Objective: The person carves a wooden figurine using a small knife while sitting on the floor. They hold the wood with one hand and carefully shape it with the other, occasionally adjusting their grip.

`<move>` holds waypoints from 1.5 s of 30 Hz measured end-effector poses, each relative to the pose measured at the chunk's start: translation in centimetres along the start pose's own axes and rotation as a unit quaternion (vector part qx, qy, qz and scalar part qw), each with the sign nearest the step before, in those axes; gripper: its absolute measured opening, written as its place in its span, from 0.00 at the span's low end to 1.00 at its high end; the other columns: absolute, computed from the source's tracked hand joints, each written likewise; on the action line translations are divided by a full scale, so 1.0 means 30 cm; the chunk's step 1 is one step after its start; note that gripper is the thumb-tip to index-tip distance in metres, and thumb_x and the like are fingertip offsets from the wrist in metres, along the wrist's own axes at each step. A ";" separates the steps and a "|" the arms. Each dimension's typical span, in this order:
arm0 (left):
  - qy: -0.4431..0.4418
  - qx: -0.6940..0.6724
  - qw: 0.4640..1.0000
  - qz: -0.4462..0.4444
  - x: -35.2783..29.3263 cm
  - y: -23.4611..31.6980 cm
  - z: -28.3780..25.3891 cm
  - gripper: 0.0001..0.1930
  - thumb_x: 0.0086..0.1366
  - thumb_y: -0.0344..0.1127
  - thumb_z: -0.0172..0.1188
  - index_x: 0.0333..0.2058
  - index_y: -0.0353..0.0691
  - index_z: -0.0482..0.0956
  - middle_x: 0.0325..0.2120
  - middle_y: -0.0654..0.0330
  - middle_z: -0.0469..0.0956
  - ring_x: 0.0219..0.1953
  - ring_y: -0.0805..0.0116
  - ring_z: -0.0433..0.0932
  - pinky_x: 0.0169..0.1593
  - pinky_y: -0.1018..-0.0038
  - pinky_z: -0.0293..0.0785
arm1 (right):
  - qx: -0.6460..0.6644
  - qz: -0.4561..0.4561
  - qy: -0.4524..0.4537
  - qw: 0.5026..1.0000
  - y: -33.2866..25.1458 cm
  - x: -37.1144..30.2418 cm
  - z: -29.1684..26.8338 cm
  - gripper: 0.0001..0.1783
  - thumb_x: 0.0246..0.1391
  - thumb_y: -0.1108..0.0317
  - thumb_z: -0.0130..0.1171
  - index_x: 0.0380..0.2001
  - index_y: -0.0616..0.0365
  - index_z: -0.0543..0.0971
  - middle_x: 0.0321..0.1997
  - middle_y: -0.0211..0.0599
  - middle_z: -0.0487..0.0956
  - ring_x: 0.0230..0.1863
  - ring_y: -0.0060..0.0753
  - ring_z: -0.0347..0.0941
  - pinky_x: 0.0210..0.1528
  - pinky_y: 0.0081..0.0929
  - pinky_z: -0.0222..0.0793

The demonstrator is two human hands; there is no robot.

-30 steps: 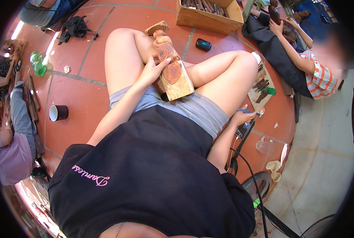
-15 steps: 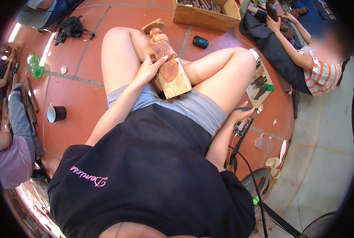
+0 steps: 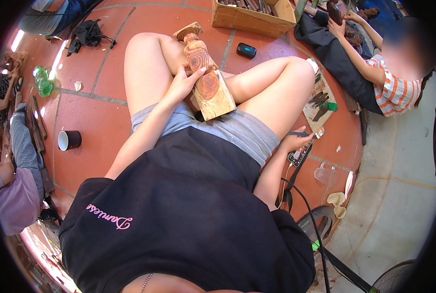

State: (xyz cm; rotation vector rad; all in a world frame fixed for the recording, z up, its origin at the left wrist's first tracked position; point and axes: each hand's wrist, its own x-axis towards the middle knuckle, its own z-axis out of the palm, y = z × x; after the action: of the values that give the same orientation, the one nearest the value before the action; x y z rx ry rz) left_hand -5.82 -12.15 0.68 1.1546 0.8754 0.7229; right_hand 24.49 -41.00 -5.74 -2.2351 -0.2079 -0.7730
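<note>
My left hand (image 3: 183, 84) is closed around the side of a carved wooden piece (image 3: 209, 87), its thumb lying across the swirling grain. The piece leans between my bare thighs: a squared block at the lower end, rounded turned shapes above, and a flat cap at the far end. Off to the right beside my thigh, my right hand (image 3: 296, 141) is turned partly palm up, with a thin dark strip (image 3: 297, 134) pinched in its fingers. What the strip is made of cannot be made out.
A cardboard box (image 3: 253, 18) of dark sticks and a black case (image 3: 246, 51) lie ahead. At left stand a black cup (image 3: 69, 140) and a green bottle (image 3: 43, 81). Cables, a clear mug (image 3: 325, 175) and a board with dark pieces (image 3: 320, 100) are right. Another person (image 3: 374, 73) sits far right.
The fingers of my right hand and the dark strip have shifted slightly. My left hand and the carved wood stay almost where they were.
</note>
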 end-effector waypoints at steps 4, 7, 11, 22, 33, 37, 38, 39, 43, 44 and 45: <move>0.002 -0.002 1.000 -0.003 -0.003 0.007 0.002 0.34 0.64 0.42 0.62 0.55 0.24 0.55 0.47 0.45 0.74 0.49 0.64 0.75 0.51 0.73 0.73 | 0.019 -0.009 0.001 1.000 0.018 0.004 0.002 0.29 0.61 0.60 0.56 0.57 0.72 0.65 0.50 0.61 0.73 0.51 0.59 0.69 0.54 0.45 0.64; 0.003 0.002 1.000 -0.007 -0.011 0.024 0.010 0.34 0.64 0.42 0.62 0.55 0.24 0.55 0.46 0.45 0.73 0.49 0.64 0.75 0.51 0.73 0.73 | 0.032 -0.033 -0.001 0.999 0.038 0.013 0.008 0.28 0.61 0.61 0.56 0.57 0.72 0.65 0.52 0.60 0.72 0.51 0.58 0.69 0.55 0.44 0.64; 0.003 0.001 1.000 -0.008 -0.006 0.014 0.003 0.33 0.64 0.43 0.62 0.55 0.24 0.56 0.46 0.45 0.73 0.49 0.64 0.74 0.52 0.73 0.72 | 0.076 -0.021 -0.004 0.997 0.008 0.011 0.014 0.27 0.63 0.62 0.53 0.57 0.72 0.64 0.55 0.60 0.70 0.54 0.54 0.69 0.57 0.42 0.64; -0.016 0.003 0.997 -0.077 -0.028 0.067 0.009 0.29 0.64 0.46 0.61 0.52 0.28 0.65 0.43 0.52 0.77 0.44 0.69 0.76 0.48 0.75 0.72 | 0.333 0.069 0.036 0.940 -0.325 0.235 -0.109 0.26 0.67 0.56 0.45 0.57 0.69 0.67 0.52 0.51 0.76 0.47 0.36 0.74 0.52 0.29 0.67; -0.048 0.009 0.994 -0.097 -0.030 0.075 0.007 0.26 0.65 0.48 0.59 0.50 0.31 0.71 0.40 0.58 0.78 0.40 0.74 0.77 0.45 0.77 0.72 | 0.538 0.022 -0.509 0.671 -0.975 -0.041 -0.062 0.14 0.59 0.68 0.60 0.45 0.64 0.77 0.40 0.37 0.81 0.41 0.21 0.75 0.46 0.19 0.69; -0.057 -0.002 0.994 -0.098 -0.019 0.058 -0.010 0.24 0.66 0.46 0.60 0.50 0.30 0.71 0.41 0.57 0.78 0.42 0.74 0.77 0.46 0.76 0.73 | 0.552 0.103 -0.618 0.550 -1.041 -0.178 0.004 0.18 0.56 0.71 0.63 0.48 0.65 0.76 0.40 0.31 0.79 0.42 0.18 0.73 0.46 0.16 0.69; -0.056 -0.014 0.994 -0.098 -0.021 0.054 -0.006 0.24 0.66 0.45 0.60 0.50 0.30 0.71 0.42 0.57 0.78 0.42 0.73 0.77 0.46 0.76 0.73 | 0.510 0.048 -0.611 0.604 -1.066 -0.188 -0.018 0.15 0.56 0.72 0.62 0.47 0.64 0.77 0.39 0.31 0.80 0.40 0.18 0.74 0.44 0.16 0.70; -0.046 -0.032 0.993 -0.100 -0.020 0.052 -0.003 0.25 0.65 0.44 0.61 0.51 0.29 0.70 0.42 0.56 0.78 0.43 0.73 0.77 0.47 0.76 0.74 | 0.507 0.003 -0.604 0.615 -1.058 -0.206 0.009 0.14 0.57 0.71 0.61 0.46 0.64 0.77 0.37 0.33 0.81 0.39 0.19 0.75 0.43 0.17 0.71; -0.052 -0.030 0.993 -0.101 -0.010 0.047 -0.008 0.25 0.64 0.43 0.62 0.51 0.29 0.69 0.42 0.56 0.78 0.42 0.74 0.77 0.46 0.76 0.74 | 0.414 -0.171 -0.560 0.697 -1.068 -0.214 0.060 0.11 0.59 0.66 0.60 0.40 0.63 0.80 0.29 0.32 0.80 0.31 0.18 0.74 0.36 0.19 0.71; -0.049 -0.027 0.993 -0.101 -0.017 0.066 -0.006 0.25 0.65 0.43 0.62 0.51 0.29 0.69 0.42 0.57 0.78 0.42 0.74 0.77 0.45 0.76 0.74 | 0.416 -0.167 -0.559 0.697 -1.072 -0.210 0.065 0.11 0.59 0.66 0.59 0.39 0.62 0.80 0.29 0.34 0.80 0.30 0.22 0.75 0.35 0.21 0.71; -0.046 -0.023 0.994 -0.100 -0.027 0.085 0.001 0.25 0.65 0.43 0.62 0.51 0.29 0.70 0.41 0.57 0.78 0.41 0.75 0.76 0.45 0.77 0.73 | 0.419 -0.162 -0.557 0.698 -1.076 -0.204 0.069 0.11 0.59 0.65 0.59 0.39 0.61 0.80 0.29 0.37 0.80 0.29 0.26 0.76 0.33 0.22 0.71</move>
State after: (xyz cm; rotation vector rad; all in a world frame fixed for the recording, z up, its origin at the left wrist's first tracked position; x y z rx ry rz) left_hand -6.30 -12.21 3.31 1.0334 0.8776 0.5186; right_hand 8.67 -16.24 9.07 -1.4498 -1.2706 0.5944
